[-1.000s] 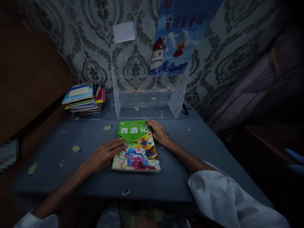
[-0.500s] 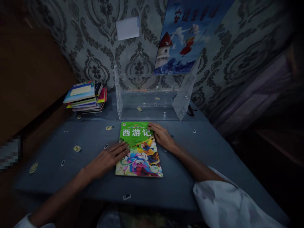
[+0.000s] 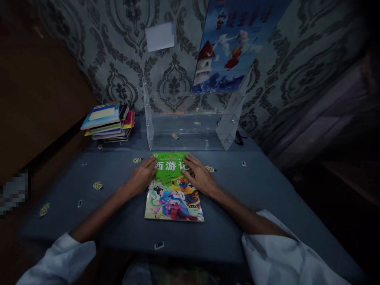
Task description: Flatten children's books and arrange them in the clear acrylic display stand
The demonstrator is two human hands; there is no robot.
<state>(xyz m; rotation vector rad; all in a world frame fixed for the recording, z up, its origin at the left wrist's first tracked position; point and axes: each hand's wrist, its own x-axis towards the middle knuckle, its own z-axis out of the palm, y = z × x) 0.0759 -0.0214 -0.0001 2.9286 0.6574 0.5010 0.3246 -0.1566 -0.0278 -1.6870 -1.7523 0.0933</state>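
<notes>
A book (image 3: 172, 198) with a green and colourful illustrated cover lies flat and closed on the cloth-covered table, its white title characters at the far end. My left hand (image 3: 144, 173) touches the upper left edge of the cover, fingers stretched out and covering part of the first character. On the upper right side rests my right hand (image 3: 199, 174), fingers extended over the edge of the cover and the last character. Neither hand grips the book.
Behind the book stands a clear acrylic rack (image 3: 190, 140). A stack of books (image 3: 108, 122) sits at the back left. On the patterned wall are a blue poster (image 3: 225, 51) and a white card (image 3: 160, 36). The grey-blue tablecloth (image 3: 115, 225) has small printed patches.
My left hand has slid up along the book's left edge, from the middle of the cover to near the title. The right hand's fingers now reach slightly further over the cover. The book stays put.
</notes>
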